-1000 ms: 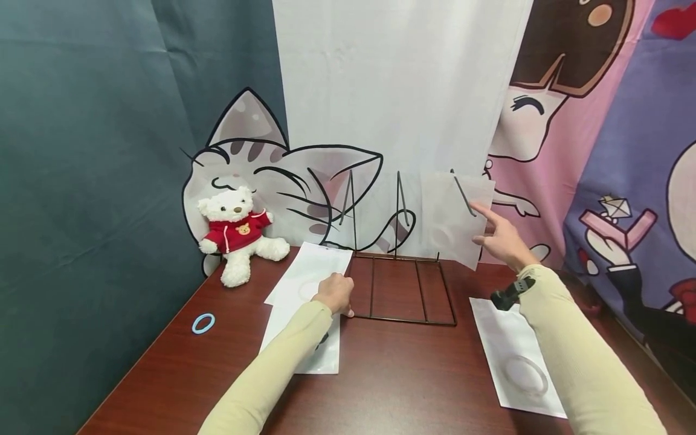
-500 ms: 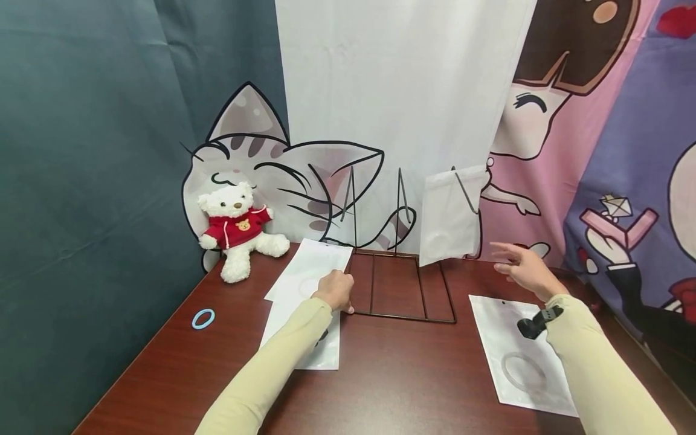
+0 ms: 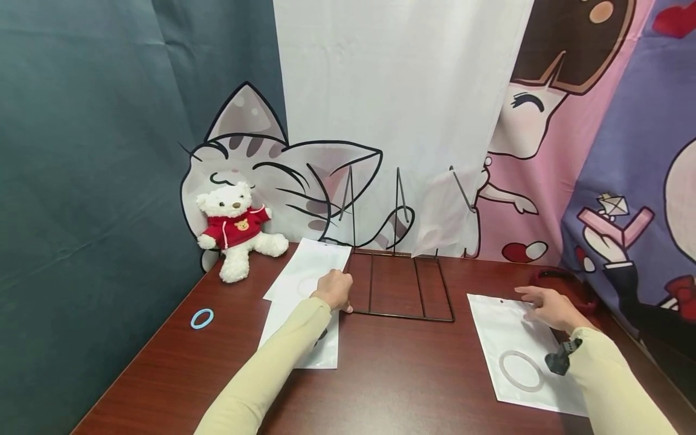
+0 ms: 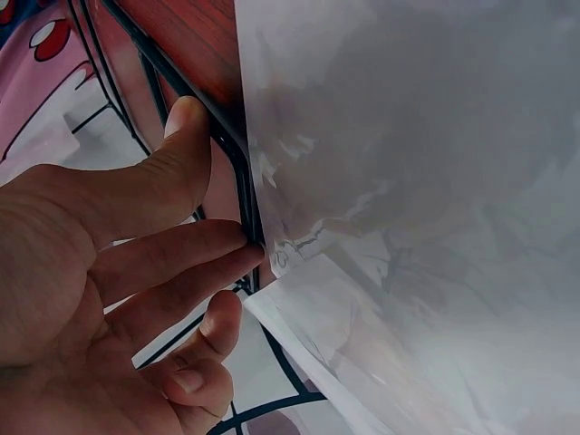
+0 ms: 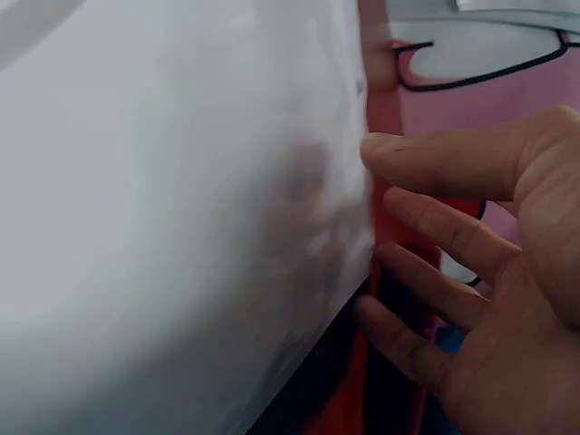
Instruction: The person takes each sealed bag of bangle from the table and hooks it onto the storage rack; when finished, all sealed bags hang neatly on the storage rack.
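Observation:
My left hand point(image 3: 334, 291) grips the left side of a black wire rack point(image 3: 402, 316); in the left wrist view its thumb and fingers close on the black wire point(image 4: 243, 186). A translucent bag point(image 3: 443, 208) hangs tilted from the rack's rightmost hook. My right hand point(image 3: 551, 309) is over the top edge of a white plastic bag point(image 3: 489, 338) lying on the right, with a ring shape point(image 3: 502, 370) showing through it. Seen from the right wrist, the fingers point(image 5: 435, 227) are spread beside the edge of that bag point(image 5: 181, 227); contact is hard to tell.
Overlapping white bags point(image 3: 310, 260) lie under and left of my left forearm. Farther left are a light-blue ring point(image 3: 202, 318) and a white teddy bear point(image 3: 235, 232) in a red top. A dark red object point(image 3: 565, 279) stands behind my right hand. Printed curtains back the table point(image 3: 402, 374).
My right hand has left the hanging bag and moved right and down to the bag on the table. The hanging bag has swung on its hook. My left hand stays on the rack.

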The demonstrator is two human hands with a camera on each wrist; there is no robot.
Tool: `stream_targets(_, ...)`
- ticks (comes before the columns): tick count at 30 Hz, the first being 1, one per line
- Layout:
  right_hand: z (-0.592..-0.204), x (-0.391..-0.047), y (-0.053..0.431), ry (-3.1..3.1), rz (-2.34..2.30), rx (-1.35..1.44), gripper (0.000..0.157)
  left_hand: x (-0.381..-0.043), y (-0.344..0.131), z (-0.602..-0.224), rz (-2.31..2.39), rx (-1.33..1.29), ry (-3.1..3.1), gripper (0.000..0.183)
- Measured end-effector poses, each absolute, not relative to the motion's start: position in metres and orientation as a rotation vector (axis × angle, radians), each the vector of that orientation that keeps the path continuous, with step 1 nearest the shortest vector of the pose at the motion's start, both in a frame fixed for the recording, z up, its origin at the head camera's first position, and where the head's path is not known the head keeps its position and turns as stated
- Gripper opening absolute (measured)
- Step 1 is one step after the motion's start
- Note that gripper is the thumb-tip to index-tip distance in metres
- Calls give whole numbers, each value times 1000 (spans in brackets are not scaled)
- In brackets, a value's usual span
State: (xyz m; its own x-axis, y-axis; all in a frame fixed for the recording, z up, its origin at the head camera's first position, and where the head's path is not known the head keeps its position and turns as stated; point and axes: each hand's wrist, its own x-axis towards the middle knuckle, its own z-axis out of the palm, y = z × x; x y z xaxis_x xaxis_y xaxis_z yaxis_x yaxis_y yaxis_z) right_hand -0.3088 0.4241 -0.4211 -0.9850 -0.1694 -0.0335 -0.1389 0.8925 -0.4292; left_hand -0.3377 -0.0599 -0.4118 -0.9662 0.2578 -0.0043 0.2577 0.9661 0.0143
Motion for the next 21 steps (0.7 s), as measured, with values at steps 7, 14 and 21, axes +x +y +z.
stream_targets(7, -430, -305, 433, 3005, -603, -179, 75, -339, -60, -413, 7, 420, 3112, 42)
stream_targets(14, -429, -305, 433, 2981, -604, -188, 67, -337, -61, -411, 37, 410, 3117, 40)
stream_targets(21, -429, -304, 433, 2995, -516, -211, 70, -337, -60, -411, 20, 410, 3112, 39)
